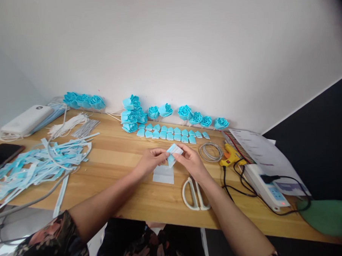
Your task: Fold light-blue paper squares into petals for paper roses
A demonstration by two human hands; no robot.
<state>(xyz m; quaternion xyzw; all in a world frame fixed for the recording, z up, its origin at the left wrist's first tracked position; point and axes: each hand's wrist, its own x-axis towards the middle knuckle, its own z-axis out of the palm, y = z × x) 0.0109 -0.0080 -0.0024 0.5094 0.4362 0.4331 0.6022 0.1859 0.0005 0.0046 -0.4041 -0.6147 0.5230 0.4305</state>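
Between my two hands is a small blue and white piece of mask fabric (172, 155), folded and held over the middle of the table. My left hand (152, 160) pinches its left edge with thumb and fingers. At the right edge, my right hand (190, 161) grips it the same way. A flat whitish fabric piece (163, 175) lies on the wood just below. White-handled scissors (194, 195) rest beneath my right wrist, their blades hidden by the arm. Beyond my hands, folded blue petals (170, 136) lie in two rows.
Blue fabric flowers (184, 112) line the wall. A yellow glue gun (231, 155), wire coil (211, 152) and power strip (267, 188) with black cables are at right. Cut strips (42, 163), a phone (5, 156) and a white power bank (27, 119) occupy the left.
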